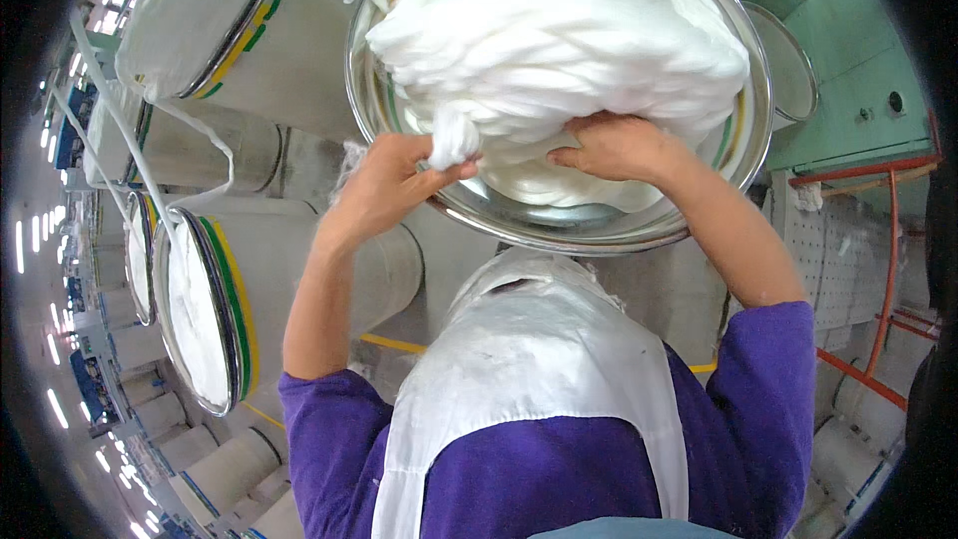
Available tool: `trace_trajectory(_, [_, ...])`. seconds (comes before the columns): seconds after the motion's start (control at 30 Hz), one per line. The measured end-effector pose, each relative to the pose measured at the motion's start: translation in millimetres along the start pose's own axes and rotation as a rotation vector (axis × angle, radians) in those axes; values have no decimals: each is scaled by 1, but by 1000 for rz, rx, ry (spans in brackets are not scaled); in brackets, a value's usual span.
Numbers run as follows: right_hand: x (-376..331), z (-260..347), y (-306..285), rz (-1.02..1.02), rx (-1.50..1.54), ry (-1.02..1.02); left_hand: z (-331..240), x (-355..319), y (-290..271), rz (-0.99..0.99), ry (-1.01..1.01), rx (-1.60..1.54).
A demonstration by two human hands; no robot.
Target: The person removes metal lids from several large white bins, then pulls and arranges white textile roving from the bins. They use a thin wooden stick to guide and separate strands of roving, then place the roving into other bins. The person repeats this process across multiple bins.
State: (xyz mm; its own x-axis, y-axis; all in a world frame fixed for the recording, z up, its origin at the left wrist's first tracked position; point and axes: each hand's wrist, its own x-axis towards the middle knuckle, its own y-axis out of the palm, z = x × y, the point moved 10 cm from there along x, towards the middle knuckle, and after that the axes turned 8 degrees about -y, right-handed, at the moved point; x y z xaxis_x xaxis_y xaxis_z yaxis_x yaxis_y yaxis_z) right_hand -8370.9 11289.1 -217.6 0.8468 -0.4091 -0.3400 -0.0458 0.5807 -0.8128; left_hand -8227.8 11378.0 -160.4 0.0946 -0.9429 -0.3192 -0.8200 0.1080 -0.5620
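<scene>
A large round can point(519, 238) with a shiny metal rim stands in front of me, heaped with thick white cotton sliver point(559, 50). At the near left of the rim, my left hand point(404, 175) is closed around a bunched end of the sliver point(455, 136), which sticks up between thumb and fingers. My right hand point(624, 150) reaches over the near right rim into the can. Its fingers are tucked under the front edge of the heap, so their tips are partly hidden; the thumb lies apart, pointing left. Whether that hand grips any sliver, I cannot tell.
More sliver-filled cans point(205, 309) with green and yellow bands stand to the left, with strands point(115, 120) rising from them. A pale green machine cabinet point(848, 70) and a red rail point(883, 289) are at the right. A yellow line point(391, 343) marks the floor.
</scene>
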Motion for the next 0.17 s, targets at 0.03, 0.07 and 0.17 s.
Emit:
trace_trajectory(0.03, [1,0,4,48,-18,8,-1,3,-1,-46,0,82])
trace_trajectory(0.07, [2,4,12,115,26,-20,6,10,-1,-57,-73,186])
trace_trajectory(0.17, [9,9,24,229,18,-35,4,32,-3,-100,-50,434])
